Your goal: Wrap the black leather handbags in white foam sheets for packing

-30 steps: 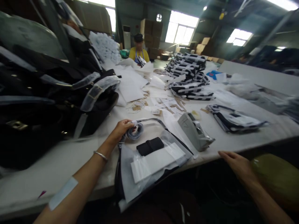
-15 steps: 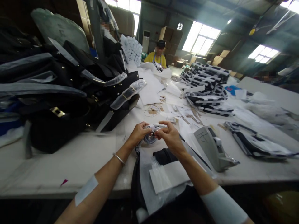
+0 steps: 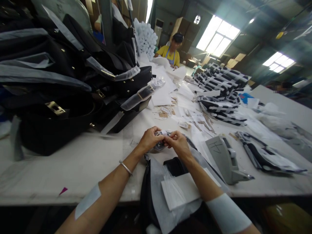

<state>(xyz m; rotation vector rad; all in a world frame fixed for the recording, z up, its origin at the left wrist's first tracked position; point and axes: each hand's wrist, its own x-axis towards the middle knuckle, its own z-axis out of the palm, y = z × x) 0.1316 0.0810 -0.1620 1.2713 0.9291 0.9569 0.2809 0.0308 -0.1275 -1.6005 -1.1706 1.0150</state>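
The coiled strap (image 3: 160, 145) is a small grey bundle wound into a ring and wrapped in clear film, with a white tab (image 3: 164, 133) across its top. I pinch it between my left hand (image 3: 148, 140) and right hand (image 3: 179, 144). It sits low over the tabletop, to the left of the grey tape dispenser (image 3: 225, 159).
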